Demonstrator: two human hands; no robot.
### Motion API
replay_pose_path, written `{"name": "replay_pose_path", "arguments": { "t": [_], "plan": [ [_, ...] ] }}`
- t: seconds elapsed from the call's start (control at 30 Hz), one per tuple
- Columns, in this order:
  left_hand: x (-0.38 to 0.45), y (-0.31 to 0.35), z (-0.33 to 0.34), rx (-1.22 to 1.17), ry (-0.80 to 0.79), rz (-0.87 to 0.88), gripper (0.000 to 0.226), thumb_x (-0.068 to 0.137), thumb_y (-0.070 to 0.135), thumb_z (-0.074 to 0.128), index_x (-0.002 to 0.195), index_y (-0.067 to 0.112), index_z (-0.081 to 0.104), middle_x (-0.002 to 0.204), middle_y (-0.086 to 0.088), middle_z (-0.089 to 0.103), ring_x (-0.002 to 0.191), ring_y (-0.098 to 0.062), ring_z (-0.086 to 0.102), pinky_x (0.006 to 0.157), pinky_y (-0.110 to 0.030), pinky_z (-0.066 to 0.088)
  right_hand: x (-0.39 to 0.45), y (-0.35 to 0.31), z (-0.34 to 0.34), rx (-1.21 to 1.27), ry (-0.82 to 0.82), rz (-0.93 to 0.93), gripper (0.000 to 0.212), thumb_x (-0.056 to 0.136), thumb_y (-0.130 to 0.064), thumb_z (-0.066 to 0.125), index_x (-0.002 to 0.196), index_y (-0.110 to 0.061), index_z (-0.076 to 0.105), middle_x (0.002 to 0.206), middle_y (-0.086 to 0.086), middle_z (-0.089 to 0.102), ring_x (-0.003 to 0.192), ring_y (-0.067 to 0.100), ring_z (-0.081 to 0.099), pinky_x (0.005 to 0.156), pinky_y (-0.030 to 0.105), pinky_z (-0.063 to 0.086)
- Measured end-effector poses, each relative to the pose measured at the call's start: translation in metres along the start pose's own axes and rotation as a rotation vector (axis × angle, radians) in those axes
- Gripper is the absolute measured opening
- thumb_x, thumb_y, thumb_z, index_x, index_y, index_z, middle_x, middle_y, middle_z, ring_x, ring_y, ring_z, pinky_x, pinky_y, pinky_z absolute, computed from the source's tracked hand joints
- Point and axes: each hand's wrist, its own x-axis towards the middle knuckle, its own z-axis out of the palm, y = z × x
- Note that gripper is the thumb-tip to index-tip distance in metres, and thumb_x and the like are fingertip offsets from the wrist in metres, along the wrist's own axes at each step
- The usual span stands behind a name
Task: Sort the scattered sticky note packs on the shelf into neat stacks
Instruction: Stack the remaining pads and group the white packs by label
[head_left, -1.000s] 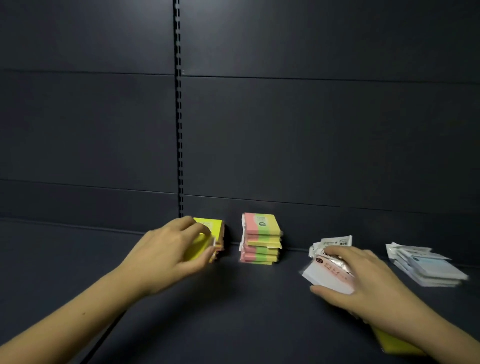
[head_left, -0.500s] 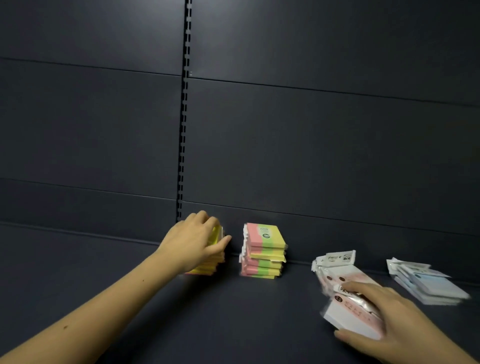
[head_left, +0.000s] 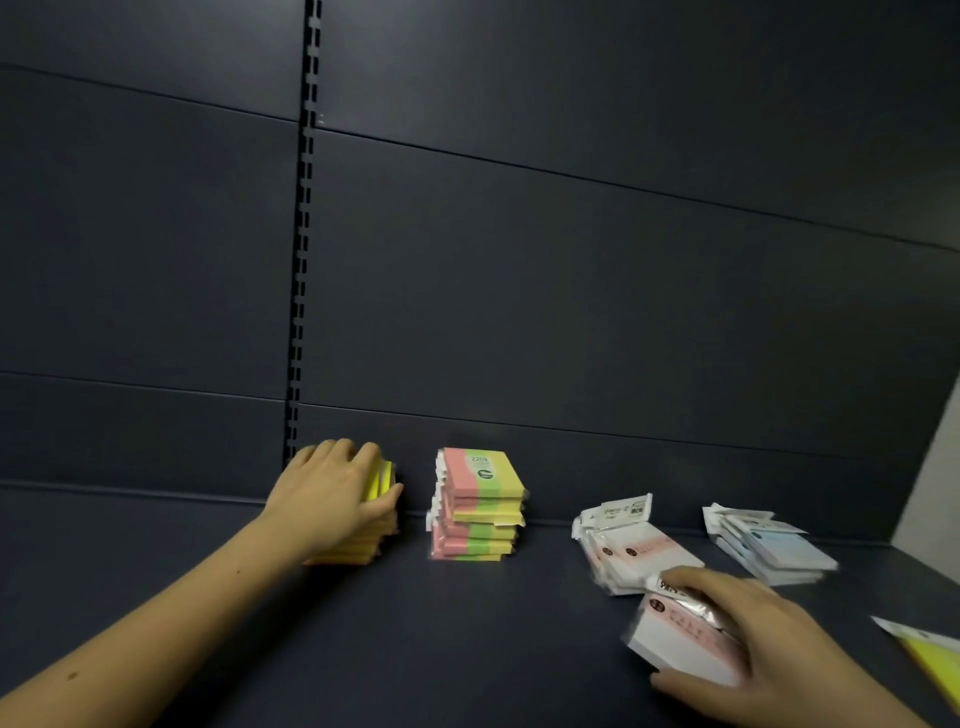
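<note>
the left hand (head_left: 337, 501) lies over the top and the right side of the yellow stack (head_left: 358, 545), with the fingers curled on the upper pack and the thumb pressed against the side, so it is closed on the top of that stack near the back wall (head_left: 571, 312) of the shelf (head_left: 467, 649). the right hand (head_left: 769, 654) holds a white and pink pack (head_left: 680, 642) in a crinkled clear wrapper, thumb under the near edge and fingers over the top, low at the front of the shelf and just before the pink stack (head_left: 634, 556). the first risk, in my judgement, is at the left hand: the yellow stack is tall and narrow, and if the hand pulls away sideways or pushes the top pack too hard, the upper packs can slide off or the whole stack can lean. the striped stack (head_left: 478, 506) beside it is already uneven, its packs stepped out from each other, so a knock from the yellow stack could spill it. the second risk is at the right hand: the wrapper looks slippery, and the pink stack is low and fanned, so a pack set down crooked may glide off and make the pile more loose. the blue stack (head_left: 769, 545) further right is also spread. one yellow pack (head_left: 930, 652) lies apart at the right edge, partly out of view, and it is easy to forget it or to brush it with the right arm.
</note>
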Motion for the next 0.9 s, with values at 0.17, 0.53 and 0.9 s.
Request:
{"name": "replay_pose_path", "arguments": {
  "t": [0.17,0.53,0.9],
  "plan": [
    [0.003,-0.001,0.002,0.011,-0.01,-0.01,0.08,0.071,0.075,0.001,0.117,0.027,0.045,0.114,0.003,0.058,0.109,-0.018,0.053,0.097,-0.036,0.035,-0.003,-0.002,-0.004,-0.006,-0.001,0.024,0.076,0.048,-0.087,0.051,0.113,-0.063,0.021,0.106,-0.051,0.021,0.11,-0.011,0.032,0.085,0.006,0.028],
    [0.002,-0.005,0.002,-0.121,0.027,-0.008,0.081,0.075,0.075,0.0,0.118,0.025,0.048,0.12,0.0,0.051,0.109,-0.02,0.052,0.099,-0.039,0.035,-0.009,0.005,-0.007,-0.048,-0.017,0.049,0.077,0.036,-0.089,0.04,0.108,-0.065,0.022,0.11,-0.05,0.024,0.099,-0.029,0.027,0.081,-0.009,0.024],
    [-0.02,0.011,-0.028,-0.129,0.087,0.081,0.058,0.084,0.064,0.012,0.113,0.03,0.049,0.111,0.003,0.047,0.103,-0.018,0.046,0.097,-0.041,0.032,0.013,0.048,0.021,0.053,0.002,-0.192,0.061,0.066,-0.061,0.073,0.113,-0.062,0.033,0.126,-0.035,0.036,0.116,-0.019,0.032,0.088,-0.002,0.031]
  ]
}}
